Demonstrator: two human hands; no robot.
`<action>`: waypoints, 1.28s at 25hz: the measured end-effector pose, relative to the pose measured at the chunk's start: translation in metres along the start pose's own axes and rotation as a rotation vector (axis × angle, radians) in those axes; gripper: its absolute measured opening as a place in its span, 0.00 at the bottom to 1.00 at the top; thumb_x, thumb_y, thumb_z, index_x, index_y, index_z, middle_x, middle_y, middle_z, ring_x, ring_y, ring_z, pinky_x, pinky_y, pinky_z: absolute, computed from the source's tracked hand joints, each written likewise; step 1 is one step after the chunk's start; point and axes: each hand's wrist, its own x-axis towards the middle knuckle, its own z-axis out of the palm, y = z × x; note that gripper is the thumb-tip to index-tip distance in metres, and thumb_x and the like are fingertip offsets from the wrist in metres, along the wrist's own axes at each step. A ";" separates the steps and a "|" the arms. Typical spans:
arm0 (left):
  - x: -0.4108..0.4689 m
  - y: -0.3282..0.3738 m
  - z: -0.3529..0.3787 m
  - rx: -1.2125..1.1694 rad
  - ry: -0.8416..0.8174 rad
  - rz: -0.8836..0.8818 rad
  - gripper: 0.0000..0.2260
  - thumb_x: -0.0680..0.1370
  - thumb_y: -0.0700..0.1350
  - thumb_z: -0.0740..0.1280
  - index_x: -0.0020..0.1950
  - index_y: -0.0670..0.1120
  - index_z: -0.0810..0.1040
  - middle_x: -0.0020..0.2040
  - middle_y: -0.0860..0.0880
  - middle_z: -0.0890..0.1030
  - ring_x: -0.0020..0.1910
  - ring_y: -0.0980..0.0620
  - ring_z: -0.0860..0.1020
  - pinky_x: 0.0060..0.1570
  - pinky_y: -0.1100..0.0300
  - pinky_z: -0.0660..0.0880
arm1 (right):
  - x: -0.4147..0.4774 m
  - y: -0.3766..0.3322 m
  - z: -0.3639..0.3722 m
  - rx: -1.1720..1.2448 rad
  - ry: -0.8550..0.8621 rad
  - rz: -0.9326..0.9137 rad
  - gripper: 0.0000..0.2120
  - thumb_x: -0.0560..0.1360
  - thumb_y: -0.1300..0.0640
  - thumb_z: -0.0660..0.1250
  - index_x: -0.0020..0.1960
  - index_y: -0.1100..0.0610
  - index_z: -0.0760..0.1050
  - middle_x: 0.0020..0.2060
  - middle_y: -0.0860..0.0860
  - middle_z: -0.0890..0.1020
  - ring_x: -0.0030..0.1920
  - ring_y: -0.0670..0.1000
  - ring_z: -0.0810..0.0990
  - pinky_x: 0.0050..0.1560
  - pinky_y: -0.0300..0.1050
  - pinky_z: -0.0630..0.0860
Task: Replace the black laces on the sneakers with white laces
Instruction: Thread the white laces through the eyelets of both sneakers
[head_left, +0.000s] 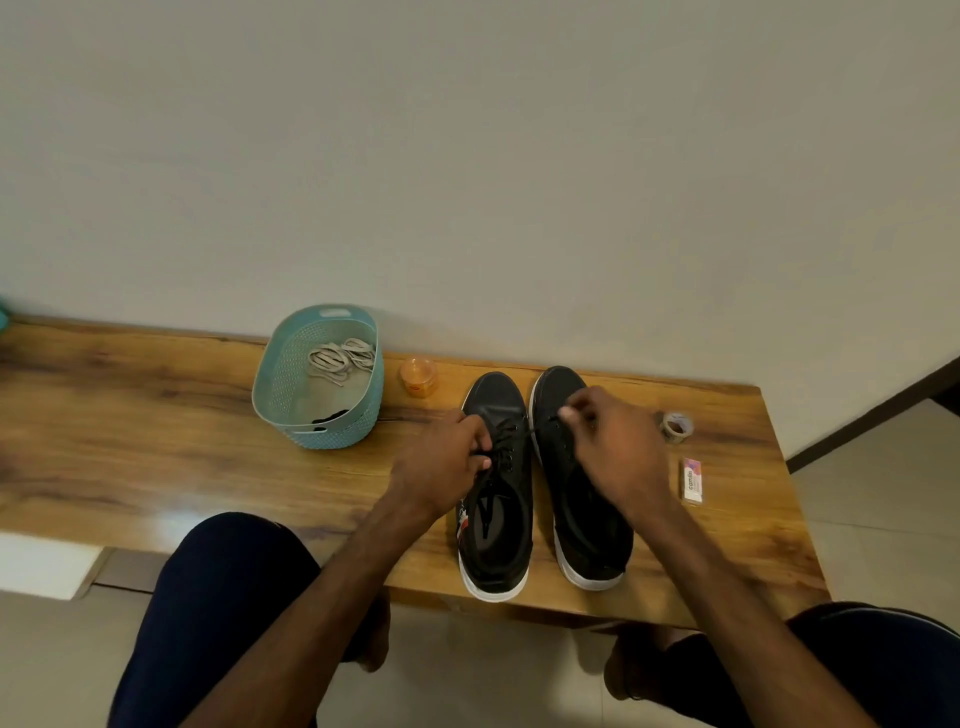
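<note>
Two black sneakers with white soles stand side by side on the wooden bench, toes toward the wall: the left sneaker (496, 499) and the right sneaker (576, 519). My left hand (441, 462) grips the left sneaker at its laced upper, fingers curled into the black lace (506, 441). My right hand (618, 447) hovers over the right sneaker and pinches a strand of that black lace, which stretches from the left sneaker's eyelets to my fingertips. White laces (340, 358) lie coiled in the teal basket (275, 384).
An orange-lidded jar (418, 376) stands between basket and shoes. A tape roll (677, 427) and a small white box (693, 480) lie right of the shoes. A dark item sits in the basket's near end. The bench (156, 441) runs along the wall; my knees are below its front edge.
</note>
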 end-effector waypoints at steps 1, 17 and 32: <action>0.000 0.000 0.001 -0.009 0.005 -0.005 0.06 0.76 0.45 0.70 0.50 0.53 0.76 0.50 0.56 0.75 0.46 0.57 0.75 0.46 0.59 0.75 | -0.007 -0.007 0.007 0.025 -0.058 -0.059 0.10 0.80 0.48 0.65 0.57 0.51 0.79 0.48 0.46 0.84 0.47 0.46 0.81 0.52 0.47 0.78; 0.004 0.008 -0.013 -0.806 -0.248 -0.333 0.06 0.81 0.44 0.64 0.48 0.46 0.78 0.42 0.50 0.77 0.40 0.57 0.75 0.39 0.62 0.72 | -0.023 -0.014 0.056 0.640 -0.328 0.170 0.02 0.75 0.50 0.67 0.45 0.44 0.77 0.41 0.43 0.81 0.50 0.48 0.79 0.64 0.65 0.70; -0.020 -0.066 -0.095 0.347 0.252 -0.678 0.22 0.78 0.62 0.62 0.58 0.44 0.75 0.51 0.41 0.81 0.49 0.39 0.79 0.46 0.50 0.74 | 0.025 0.039 -0.068 1.302 0.197 0.640 0.19 0.83 0.44 0.55 0.39 0.53 0.72 0.36 0.48 0.76 0.37 0.50 0.71 0.39 0.44 0.69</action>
